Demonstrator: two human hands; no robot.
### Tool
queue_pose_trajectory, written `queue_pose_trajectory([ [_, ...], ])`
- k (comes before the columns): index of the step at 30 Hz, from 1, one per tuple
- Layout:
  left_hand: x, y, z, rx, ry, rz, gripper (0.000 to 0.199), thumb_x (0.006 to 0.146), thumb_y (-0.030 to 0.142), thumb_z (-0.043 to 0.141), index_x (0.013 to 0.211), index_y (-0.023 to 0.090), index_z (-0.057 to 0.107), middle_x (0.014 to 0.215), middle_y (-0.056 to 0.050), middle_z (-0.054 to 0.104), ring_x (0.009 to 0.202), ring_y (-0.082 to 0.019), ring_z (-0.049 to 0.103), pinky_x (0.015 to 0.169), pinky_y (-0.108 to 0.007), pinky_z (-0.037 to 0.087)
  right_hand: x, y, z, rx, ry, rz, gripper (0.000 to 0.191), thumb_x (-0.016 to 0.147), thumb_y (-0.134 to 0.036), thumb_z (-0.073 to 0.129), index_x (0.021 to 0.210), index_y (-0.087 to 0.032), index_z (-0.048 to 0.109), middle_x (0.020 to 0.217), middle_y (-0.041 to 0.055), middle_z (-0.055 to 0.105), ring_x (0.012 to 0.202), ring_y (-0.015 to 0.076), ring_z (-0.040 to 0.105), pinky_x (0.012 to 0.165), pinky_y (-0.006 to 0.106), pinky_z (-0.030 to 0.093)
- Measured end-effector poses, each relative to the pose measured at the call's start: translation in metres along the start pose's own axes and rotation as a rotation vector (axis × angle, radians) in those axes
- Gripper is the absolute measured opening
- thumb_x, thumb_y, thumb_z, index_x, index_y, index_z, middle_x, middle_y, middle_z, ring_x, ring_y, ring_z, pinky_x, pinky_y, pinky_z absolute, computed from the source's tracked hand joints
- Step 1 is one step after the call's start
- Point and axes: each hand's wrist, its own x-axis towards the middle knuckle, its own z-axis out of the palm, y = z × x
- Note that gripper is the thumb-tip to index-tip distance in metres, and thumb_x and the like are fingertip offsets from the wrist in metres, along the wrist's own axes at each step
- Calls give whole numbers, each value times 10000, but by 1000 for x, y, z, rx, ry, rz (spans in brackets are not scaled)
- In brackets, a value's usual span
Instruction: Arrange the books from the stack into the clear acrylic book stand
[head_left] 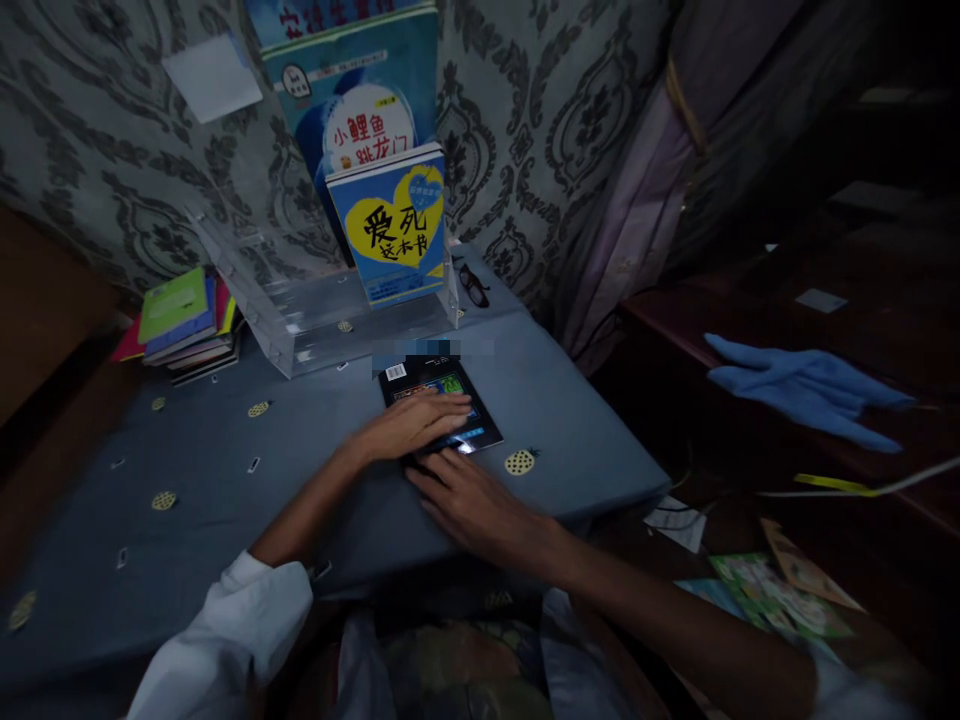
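Notably, flat left hand point(416, 422) pressure risked skewing the black book point(482, 432) toward the counter's point(202, 440) front edge, right hand point(480, 505) closure indeterminable.

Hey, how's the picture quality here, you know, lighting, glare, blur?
Head view: dim overall, the upper right corner nearly black; head view: a small bright glint on the black book, just above the right hand; head view: blocky pixelation across that book's top edge; head view: the upright blue-and-yellow book's large title stays readable.
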Motion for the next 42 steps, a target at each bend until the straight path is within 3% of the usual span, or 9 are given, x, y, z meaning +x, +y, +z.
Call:
queue_pose_trajectory([
  [5, -27, -50, -15, -20, 336, -213, 504, 1059, 462, 334, 1290, 162, 666, 1423, -99, 620, 1384, -242, 520, 1196, -439, 366, 2, 0, -5, 19, 9, -2, 298, 1012, -197, 483, 1275, -132, 606, 1151, 151, 654, 1064, 265, 606, 919, 459, 560],
  [7, -35, -66, -18, -60, 458, -240, 552, 1048, 515, 316, 1244, 159, 690, 1362, -100, 665, 1319, -247, 580, 1170, -441, 403, 6, 2, -9, 15, -24, -6, 273, 1016, -211, 487, 1239, -143, 630, 1114, 138, 653, 1031, 257, 607, 910, 446, 553],
  [11, -40, -84, -14, -245, 629, -247, 673, 1007, 650, 302, 1195, 146, 706, 1292, -116, 703, 1240, -264, 640, 1130, -444, 448, 17, 14, -19, 7, -148, -42, 256, 1025, -252, 503, 1206, -199, 677, 1060, 90, 632, 990, 225, 605, 907, 389, 530],
  [14, -37, -89, -7, -404, 710, -275, 723, 990, 693, 303, 1243, 126, 672, 1308, -141, 690, 1247, -278, 641, 1137, -454, 439, 30, 28, -23, -6, -182, -74, 282, 1017, -276, 535, 1263, -253, 671, 1154, 88, 610, 1103, 244, 570, 949, 395, 500],
  [23, -37, -91, 4, -490, 780, -239, 629, 1015, 650, 324, 1355, 177, 563, 1421, -139, 605, 1283, -283, 615, 1141, -486, 427, 96, 88, -11, -63, -181, -161, 290, 1015, -313, 542, 1245, -274, 713, 997, 76, 569, 894, 218, 522, 768, 335, 428],
  [29, -35, -95, 9, -501, 825, -229, 593, 1027, 608, 346, 1431, 187, 454, 1483, -165, 527, 1318, -289, 581, 1141, -504, 425, 135, 123, 1, -137, -125, -141, 327, 1024, -297, 517, 1303, -266, 685, 980, 84, 556, 932, 241, 502, 799, 350, 388],
  [34, -35, -99, 12, -444, 836, -240, 586, 1036, 554, 366, 1496, 193, 327, 1503, -190, 486, 1385, -288, 512, 1171, -517, 378, 147, 128, 8, -183, -100, -29, 325, 1027, -298, 505, 1302, -282, 677, 1040, 96, 562, 960, 248, 498, 866, 385, 379],
  [42, -39, -96, 16, -212, 696, -227, 658, 1010, 421, 476, 1557, 185, 197, 1538, -210, 443, 1431, -296, 457, 1194, -539, 341, 143, 121, 11, -251, -52, 23, 298, 1031, -255, 475, 1253, -203, 667, 1101, 112, 586, 1022, 252, 498, 882, 370, 383],
])
